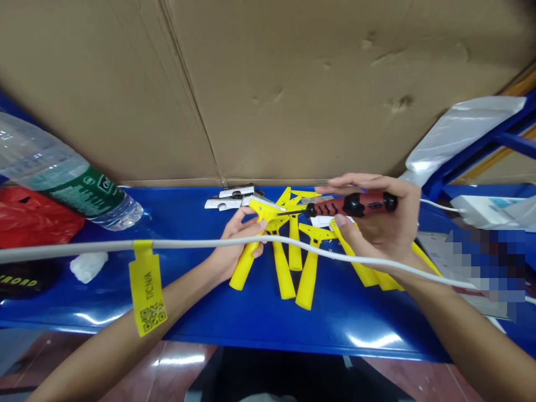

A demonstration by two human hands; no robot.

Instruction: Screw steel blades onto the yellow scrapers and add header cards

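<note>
In my left hand (233, 245) is a yellow plastic scraper (244, 267), gripped near its wide head with the handle slanting down. A pale strip runs along the head's edge. My right hand (393, 223) holds a red and black screwdriver (355, 205) level, its butt against the palm and thumb below. The screwdriver's thin shaft points left, and its tip meets the scraper's head; whether it sits in a screw is too small to tell. Several more yellow scrapers (307, 279) lie fanned out between and under my hands, with tiny bright bits among them.
White and black flat pieces (229, 200) lie at the back of the blue table (201, 312), before a cardboard wall (268, 89). A water bottle (84, 178), red bag (37, 218) and crumpled tissue (89, 266) are left. A white cable (201, 243) with a yellow tag (146, 290) crosses the view.
</note>
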